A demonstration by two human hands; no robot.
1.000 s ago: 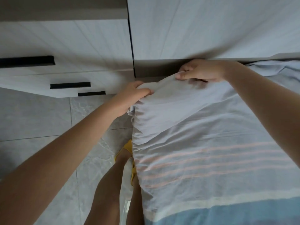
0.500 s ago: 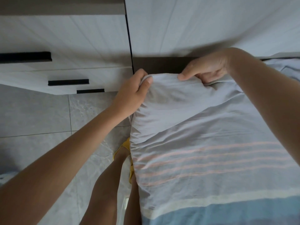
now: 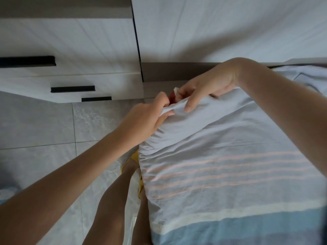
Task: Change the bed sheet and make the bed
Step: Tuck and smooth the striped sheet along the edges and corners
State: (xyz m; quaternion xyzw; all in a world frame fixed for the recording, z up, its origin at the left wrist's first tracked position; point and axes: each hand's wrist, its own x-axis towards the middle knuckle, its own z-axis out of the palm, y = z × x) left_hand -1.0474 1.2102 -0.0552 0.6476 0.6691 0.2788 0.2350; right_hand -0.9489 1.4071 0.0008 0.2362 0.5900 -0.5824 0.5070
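Nearest the camera, the person's bare legs (image 3: 113,200) stand on the floor (image 3: 44,124), close against the side of the bed. A yellow slipper (image 3: 134,155) shows at one foot, partly hidden by the bed's edge. A strip of white material (image 3: 131,191) hangs between the legs; what it is cannot be told.

The sheet (image 3: 221,156) covers the bed on the right of the view. At its near end it carries a blue band, then a cream band, then several thin pink stripes on pale grey-blue cloth. Beyond the stripes the cloth is plain and creased, and gathers in folds toward the far left corner of the bed.

Both hands are at that corner, close together. The left hand (image 3: 143,119) reaches in from the floor side and pinches the sheet's edge between thumb and curled fingers. The right hand (image 3: 207,85) comes from above the bed, wrist bent, and grips the same edge just beside the left hand: its fingers curl over the cloth and one finger lies straight along the top. The edge is raised off the corner. A small red patch (image 3: 172,99) shows between the two hands beneath the raised cloth; its nature cannot be told.

Behind the hands, a dark strip runs along the head of the bed. Farther left stand white drawers (image 3: 79,50) with black handles (image 3: 72,89). A white panel (image 3: 221,27) rises behind the bed.
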